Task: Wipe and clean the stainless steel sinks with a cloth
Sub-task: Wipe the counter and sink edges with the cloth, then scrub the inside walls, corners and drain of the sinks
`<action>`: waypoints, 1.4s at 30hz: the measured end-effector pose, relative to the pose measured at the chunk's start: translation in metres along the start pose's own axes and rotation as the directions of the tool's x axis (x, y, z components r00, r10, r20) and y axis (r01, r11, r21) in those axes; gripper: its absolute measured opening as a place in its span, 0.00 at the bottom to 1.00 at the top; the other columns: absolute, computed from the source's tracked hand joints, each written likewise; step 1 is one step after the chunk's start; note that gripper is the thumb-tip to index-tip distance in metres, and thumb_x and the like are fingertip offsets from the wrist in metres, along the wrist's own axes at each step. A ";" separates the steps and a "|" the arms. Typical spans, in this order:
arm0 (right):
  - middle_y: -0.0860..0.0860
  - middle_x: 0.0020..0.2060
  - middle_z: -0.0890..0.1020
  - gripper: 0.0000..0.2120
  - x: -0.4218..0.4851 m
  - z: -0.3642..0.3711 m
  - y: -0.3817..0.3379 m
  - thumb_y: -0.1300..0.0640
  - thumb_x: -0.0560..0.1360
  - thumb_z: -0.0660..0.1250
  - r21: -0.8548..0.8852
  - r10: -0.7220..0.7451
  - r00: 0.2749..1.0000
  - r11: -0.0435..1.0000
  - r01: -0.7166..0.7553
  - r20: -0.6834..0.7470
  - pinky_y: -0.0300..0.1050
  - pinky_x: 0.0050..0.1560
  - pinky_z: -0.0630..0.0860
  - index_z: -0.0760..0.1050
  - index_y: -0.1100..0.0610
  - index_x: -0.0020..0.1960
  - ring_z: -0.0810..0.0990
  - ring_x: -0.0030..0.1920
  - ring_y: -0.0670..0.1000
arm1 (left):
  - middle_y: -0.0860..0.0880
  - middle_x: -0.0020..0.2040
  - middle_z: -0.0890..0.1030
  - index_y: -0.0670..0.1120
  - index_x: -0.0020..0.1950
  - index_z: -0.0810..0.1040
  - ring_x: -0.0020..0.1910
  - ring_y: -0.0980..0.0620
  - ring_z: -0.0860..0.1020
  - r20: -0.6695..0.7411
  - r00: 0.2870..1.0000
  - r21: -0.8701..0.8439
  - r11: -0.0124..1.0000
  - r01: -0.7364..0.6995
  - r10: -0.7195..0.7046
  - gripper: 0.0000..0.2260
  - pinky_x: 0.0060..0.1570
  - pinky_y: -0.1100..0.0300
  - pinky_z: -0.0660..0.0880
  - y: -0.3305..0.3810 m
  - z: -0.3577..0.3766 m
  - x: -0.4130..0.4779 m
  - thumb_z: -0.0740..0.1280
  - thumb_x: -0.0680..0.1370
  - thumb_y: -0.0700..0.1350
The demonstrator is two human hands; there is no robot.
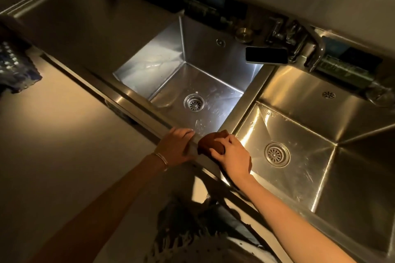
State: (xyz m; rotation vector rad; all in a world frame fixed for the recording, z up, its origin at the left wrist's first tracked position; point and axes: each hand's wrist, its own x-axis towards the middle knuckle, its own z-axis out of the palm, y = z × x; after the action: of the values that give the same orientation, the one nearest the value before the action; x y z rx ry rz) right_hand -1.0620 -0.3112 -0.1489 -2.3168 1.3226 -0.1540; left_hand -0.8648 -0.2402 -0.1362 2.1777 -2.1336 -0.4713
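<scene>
the person's right hand (233, 156) is closed around a bunched brown cloth (210, 142), fingers curled over it and pressing it onto the front rim (132, 96), right where the divider (250, 100) between the two basins meets that rim. the left hand (175, 145) lies flat on the same rim just beside the cloth. its fingers are loose and reach over the edge toward the left sink (203, 49), holding nothing and seemingly bracing. a thin bracelet (162, 159) sits on that wrist.

judging by how things lie, the wiping is at the rim stage and not finished. the floor of the left sink shows pale water streaks and a small puddle near its drain strainer (193, 102). the right sink (299, 126) carries smears and droplets along its upper left edge and scattered marks across the floor around its own strainer (277, 154). both basins hold no dishes. whether the walls have had a pass with the cloth cannot be told from here. it looks likely that both floors, the divider and the back ledge are left to do. on that ledge a dark phone (266, 55) lies near the faucet (316, 49).
</scene>
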 end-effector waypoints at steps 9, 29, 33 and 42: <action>0.49 0.47 0.77 0.17 0.034 0.030 -0.066 0.43 0.71 0.70 -0.042 0.067 0.988 0.996 -0.074 -0.140 0.42 0.39 0.72 0.78 0.48 0.58 0.79 0.47 0.52 | 0.42 0.68 0.71 0.41 0.70 0.68 0.69 0.45 0.68 -0.056 0.979 0.063 0.979 -0.193 0.196 0.35 0.71 0.48 0.60 -0.096 -0.022 0.007 0.71 0.70 0.58; 0.48 0.47 0.76 0.17 0.171 0.045 -0.172 0.46 0.73 0.69 0.235 0.397 0.897 0.907 -0.350 -0.194 0.37 0.41 0.66 0.78 0.51 0.59 0.75 0.42 0.47 | 0.48 0.75 0.59 0.48 0.76 0.55 0.74 0.48 0.55 0.178 0.942 0.156 0.937 -0.313 0.286 0.36 0.73 0.51 0.49 -0.253 -0.071 0.099 0.60 0.74 0.64; 0.48 0.46 0.75 0.18 0.216 0.019 -0.159 0.47 0.73 0.69 0.280 0.428 0.870 0.891 -0.358 -0.247 0.36 0.39 0.65 0.78 0.51 0.60 0.75 0.42 0.47 | 0.48 0.75 0.59 0.47 0.76 0.55 0.74 0.49 0.55 0.168 0.938 0.176 0.927 -0.333 0.305 0.32 0.74 0.52 0.49 -0.251 -0.088 0.151 0.59 0.76 0.60; 0.51 0.49 0.76 0.17 0.308 -0.026 -0.131 0.47 0.73 0.68 0.307 0.497 0.805 0.860 -0.407 -0.325 0.41 0.41 0.68 0.77 0.51 0.60 0.79 0.46 0.53 | 0.44 0.74 0.60 0.43 0.75 0.56 0.73 0.46 0.58 0.008 0.930 0.187 0.913 -0.362 0.367 0.30 0.72 0.54 0.53 -0.236 -0.139 0.281 0.64 0.77 0.50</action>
State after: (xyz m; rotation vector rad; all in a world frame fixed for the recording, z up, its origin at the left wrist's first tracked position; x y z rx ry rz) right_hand -0.8041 -0.5218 -0.1071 -1.7681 1.9154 -0.6051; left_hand -0.6016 -0.5305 -0.1132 1.7783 -2.5802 -0.2200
